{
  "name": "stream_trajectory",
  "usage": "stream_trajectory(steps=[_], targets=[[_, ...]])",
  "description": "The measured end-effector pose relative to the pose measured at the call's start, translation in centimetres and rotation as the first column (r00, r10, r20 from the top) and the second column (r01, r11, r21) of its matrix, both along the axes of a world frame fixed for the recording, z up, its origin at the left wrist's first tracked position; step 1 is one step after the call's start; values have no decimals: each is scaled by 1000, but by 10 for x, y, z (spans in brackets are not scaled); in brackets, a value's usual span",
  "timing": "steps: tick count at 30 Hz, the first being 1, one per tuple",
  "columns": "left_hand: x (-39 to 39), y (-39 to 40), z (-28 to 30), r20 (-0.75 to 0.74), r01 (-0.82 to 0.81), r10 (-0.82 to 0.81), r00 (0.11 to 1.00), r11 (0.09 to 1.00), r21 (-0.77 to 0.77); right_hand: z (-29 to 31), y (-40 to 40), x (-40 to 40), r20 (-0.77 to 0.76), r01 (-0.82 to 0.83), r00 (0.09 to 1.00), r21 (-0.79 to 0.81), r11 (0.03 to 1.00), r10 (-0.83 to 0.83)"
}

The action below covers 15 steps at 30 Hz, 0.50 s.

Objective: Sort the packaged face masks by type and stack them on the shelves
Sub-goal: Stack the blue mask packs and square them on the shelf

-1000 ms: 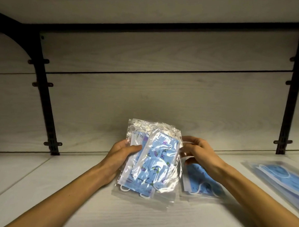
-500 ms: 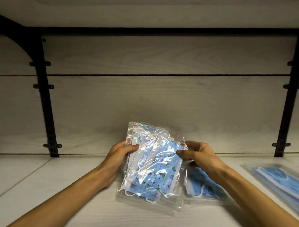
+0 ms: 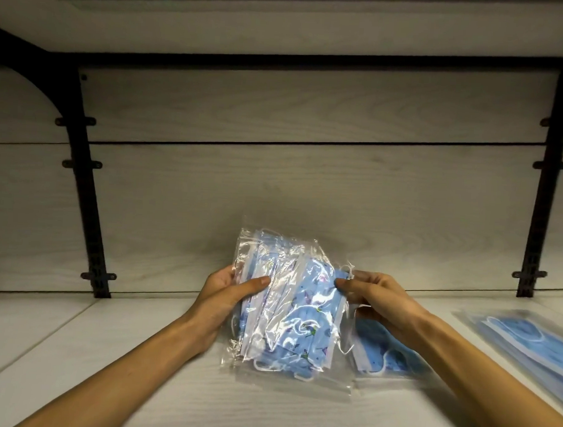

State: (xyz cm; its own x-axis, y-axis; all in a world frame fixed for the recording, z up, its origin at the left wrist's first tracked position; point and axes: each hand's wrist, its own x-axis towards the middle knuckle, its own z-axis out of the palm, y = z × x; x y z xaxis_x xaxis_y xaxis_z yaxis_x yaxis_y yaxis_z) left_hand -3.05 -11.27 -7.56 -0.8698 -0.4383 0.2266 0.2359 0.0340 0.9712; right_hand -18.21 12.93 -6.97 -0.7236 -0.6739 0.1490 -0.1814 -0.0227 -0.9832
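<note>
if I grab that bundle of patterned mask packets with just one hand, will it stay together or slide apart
Likely to slide: the bundle of patterned mask packets is already fanned out, and its glossy, crinkled wrap looks slippery. Probably light and floppy, being thin masks in soft film. The left hand and right hand both steady it, so a one-handed grip may let packets slip.

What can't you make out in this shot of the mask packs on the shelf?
- Head view: the pack count in the held bundle; crinkled glare hides it.
- Pack beside it: the right hand covers its top.
- Plain blue stack: cut by the right edge.
- Left hand: fingers behind the bundle.
</note>
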Motion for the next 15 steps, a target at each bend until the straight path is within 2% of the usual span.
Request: stream_trajectory(steps=[5, 15], targets=[[-1, -2, 1, 38, -33, 31, 999, 998, 53, -1, 3, -4, -40, -32, 999, -36, 999, 31], [0, -1, 2, 27, -48, 47, 999, 998, 39, 1, 3, -9, 62, 6, 998, -96, 995, 0]])
